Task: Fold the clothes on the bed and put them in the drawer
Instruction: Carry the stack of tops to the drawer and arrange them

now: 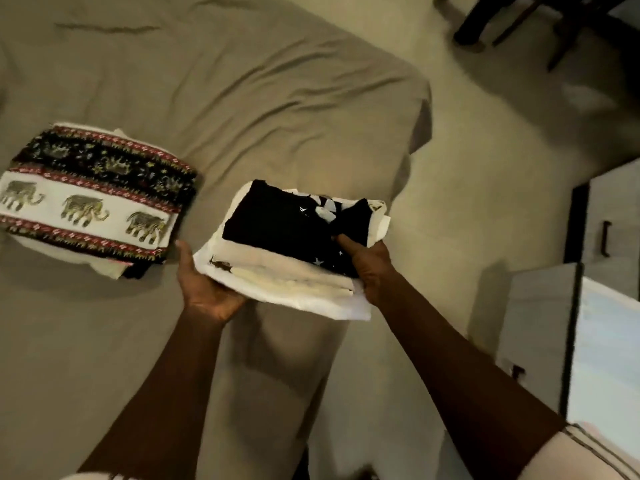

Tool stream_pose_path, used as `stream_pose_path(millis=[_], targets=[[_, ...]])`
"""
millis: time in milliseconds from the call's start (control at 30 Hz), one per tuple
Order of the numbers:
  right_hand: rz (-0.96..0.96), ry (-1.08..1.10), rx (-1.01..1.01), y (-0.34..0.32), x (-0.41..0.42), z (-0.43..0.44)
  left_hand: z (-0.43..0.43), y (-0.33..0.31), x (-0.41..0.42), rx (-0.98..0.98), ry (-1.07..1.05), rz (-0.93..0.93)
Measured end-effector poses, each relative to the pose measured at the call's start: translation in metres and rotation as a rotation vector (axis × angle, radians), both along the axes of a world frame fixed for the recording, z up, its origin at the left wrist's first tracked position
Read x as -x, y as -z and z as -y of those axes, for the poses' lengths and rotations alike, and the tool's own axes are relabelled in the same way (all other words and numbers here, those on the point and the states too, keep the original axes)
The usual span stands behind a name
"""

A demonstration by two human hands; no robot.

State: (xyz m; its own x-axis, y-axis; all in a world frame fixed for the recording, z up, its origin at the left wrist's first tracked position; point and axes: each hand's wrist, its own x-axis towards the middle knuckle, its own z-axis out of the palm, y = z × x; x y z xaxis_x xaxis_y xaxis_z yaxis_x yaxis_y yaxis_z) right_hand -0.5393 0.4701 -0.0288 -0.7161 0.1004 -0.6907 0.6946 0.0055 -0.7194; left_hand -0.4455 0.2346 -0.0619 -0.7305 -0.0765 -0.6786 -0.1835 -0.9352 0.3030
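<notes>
I hold a stack of folded clothes (277, 265) above the bed's near corner: white and cream pieces below, a black garment with small white stars on top. My left hand (204, 289) supports the stack's left side from beneath, thumb up along its edge. My right hand (367, 265) grips the right side, thumb pressed onto the black garment. A second folded pile (93, 199), with an elephant print in black, white and red, lies on the bed (207, 98) to the left. A white drawer unit (609, 220) with a dark handle stands at the right edge.
The bed has a wrinkled tan sheet. Pale floor (485, 150) lies to the right of the bed. Dark chair or table legs (519, 22) stand at the top right. A white cabinet panel (540, 323) is low at the right.
</notes>
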Motion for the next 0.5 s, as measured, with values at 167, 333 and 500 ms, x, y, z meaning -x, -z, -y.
stream_pose_path(millis=[167,333,500], targets=[[-0.112,0.058,0.031,-0.045,-0.039,-0.107,-0.035,-0.051,0.006,0.087,0.314,-0.038],[-0.196,0.208,-0.016,-0.102,-0.098,-0.237,-0.135,-0.117,0.046,0.120,0.829,-0.083],[-0.281,0.427,-0.076,-0.148,-0.168,-0.359,-0.308,-0.174,0.085,0.370,1.323,-0.224]])
